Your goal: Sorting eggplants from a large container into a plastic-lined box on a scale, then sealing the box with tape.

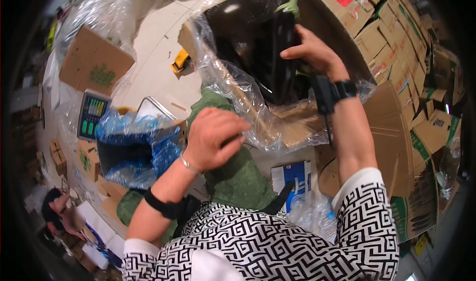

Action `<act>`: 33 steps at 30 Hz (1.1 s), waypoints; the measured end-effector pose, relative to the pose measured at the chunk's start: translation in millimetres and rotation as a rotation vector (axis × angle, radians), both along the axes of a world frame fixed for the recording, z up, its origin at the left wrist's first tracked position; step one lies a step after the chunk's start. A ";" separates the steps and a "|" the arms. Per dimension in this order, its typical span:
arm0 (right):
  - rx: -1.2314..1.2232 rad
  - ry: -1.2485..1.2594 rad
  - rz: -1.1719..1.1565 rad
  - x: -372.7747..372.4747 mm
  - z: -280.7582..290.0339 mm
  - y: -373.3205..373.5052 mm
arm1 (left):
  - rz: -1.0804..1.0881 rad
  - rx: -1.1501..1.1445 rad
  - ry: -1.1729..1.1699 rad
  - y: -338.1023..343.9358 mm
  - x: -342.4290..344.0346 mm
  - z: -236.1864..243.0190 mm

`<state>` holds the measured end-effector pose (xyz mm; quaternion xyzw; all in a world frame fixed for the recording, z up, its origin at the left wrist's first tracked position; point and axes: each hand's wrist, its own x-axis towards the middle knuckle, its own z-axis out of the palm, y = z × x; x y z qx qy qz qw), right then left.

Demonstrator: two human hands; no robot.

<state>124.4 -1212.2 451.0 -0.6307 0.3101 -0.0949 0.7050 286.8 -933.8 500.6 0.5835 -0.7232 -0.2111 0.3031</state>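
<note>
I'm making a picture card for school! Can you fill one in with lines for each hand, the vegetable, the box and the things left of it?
Left hand: raised, fingers curled, nothing visible in it
Right hand: at the eggplant, grip partly hidden
Vegetable: long, dark, with a green stem
Cardboard box: lined with clear plastic
Left of box: blue plastic bag, dark display with green digits

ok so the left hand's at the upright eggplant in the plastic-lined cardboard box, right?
Wrong hand: the head view shows the right hand at the upright eggplant in the plastic-lined cardboard box. The left hand is away from it.
</note>
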 end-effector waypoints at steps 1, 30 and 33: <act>-0.079 -0.104 -0.040 0.3 39.5 20.1 | 0.101 0.083 0.223 4.9 0.0 4.3; -1.479 -0.258 0.693 190.4 159.1 422.4 | 1.048 -0.518 1.473 290.6 94.4 57.0; -1.279 -0.372 0.498 217.9 124.5 428.6 | 0.911 -0.472 1.538 314.8 107.8 64.3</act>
